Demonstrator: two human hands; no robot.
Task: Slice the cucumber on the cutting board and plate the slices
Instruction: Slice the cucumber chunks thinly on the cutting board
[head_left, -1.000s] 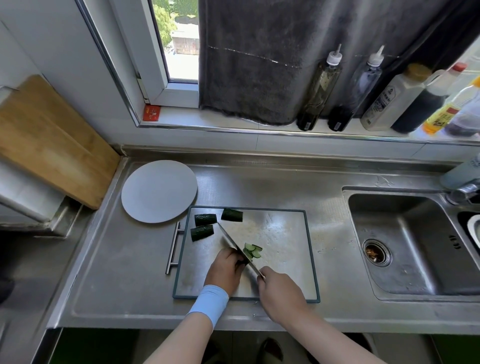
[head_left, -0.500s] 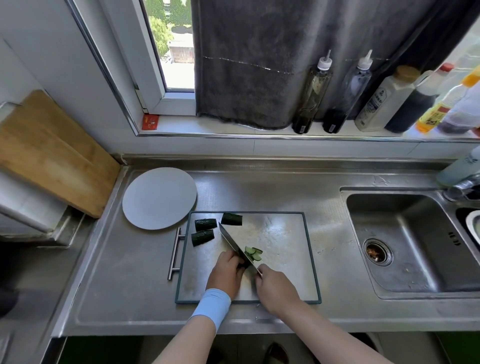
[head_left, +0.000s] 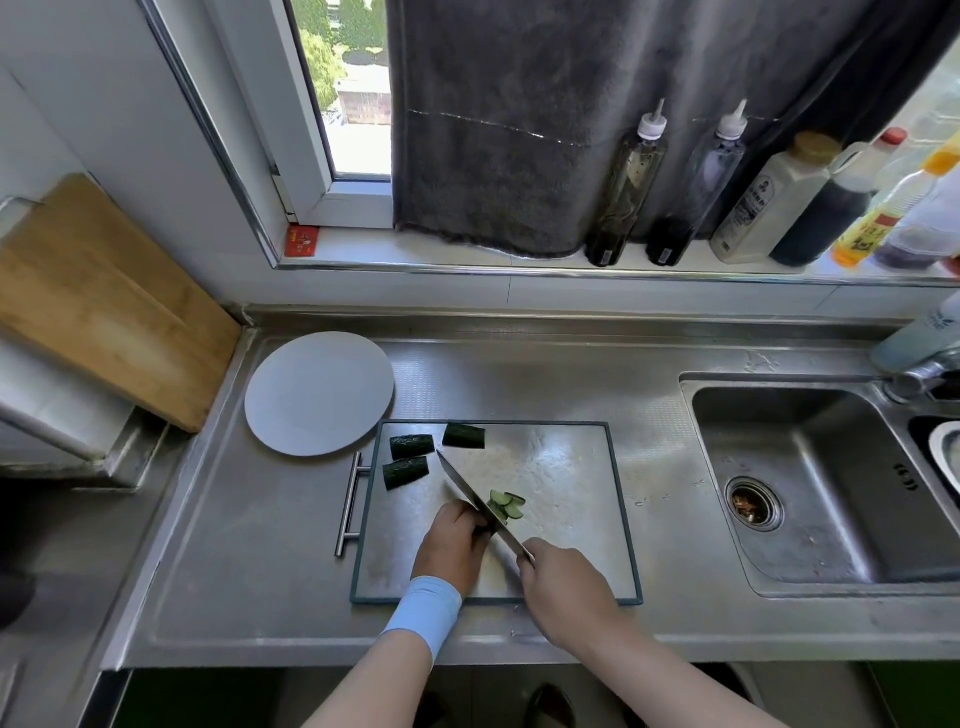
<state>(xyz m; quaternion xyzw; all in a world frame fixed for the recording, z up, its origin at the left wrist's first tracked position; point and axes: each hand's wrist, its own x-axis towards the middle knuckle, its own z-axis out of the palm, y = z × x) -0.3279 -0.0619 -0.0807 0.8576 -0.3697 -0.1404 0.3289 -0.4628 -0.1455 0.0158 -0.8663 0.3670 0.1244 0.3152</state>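
A steel cutting board (head_left: 561, 467) with a dark rim lies on the counter. Three dark green cucumber chunks (head_left: 411, 446) rest at its far left corner. My left hand (head_left: 451, 540) presses down a cucumber piece that is mostly hidden under its fingers. My right hand (head_left: 563, 582) grips the handle of a knife (head_left: 470, 491) whose blade lies against the left fingertips. A few thin cucumber slices (head_left: 508, 505) lie just right of the blade. A round white plate (head_left: 319, 393) sits bare at the board's far left.
A sink (head_left: 821, 483) with a drain opens to the right of the board. Several bottles (head_left: 737, 197) stand on the window sill behind. A wooden board (head_left: 104, 306) leans at the far left. The cutting board's bar handle (head_left: 350, 504) sticks out leftward.
The knife keeps working at the same spot beside the left fingertips. Both hands stay almost where they were; the head camera has shifted slightly.
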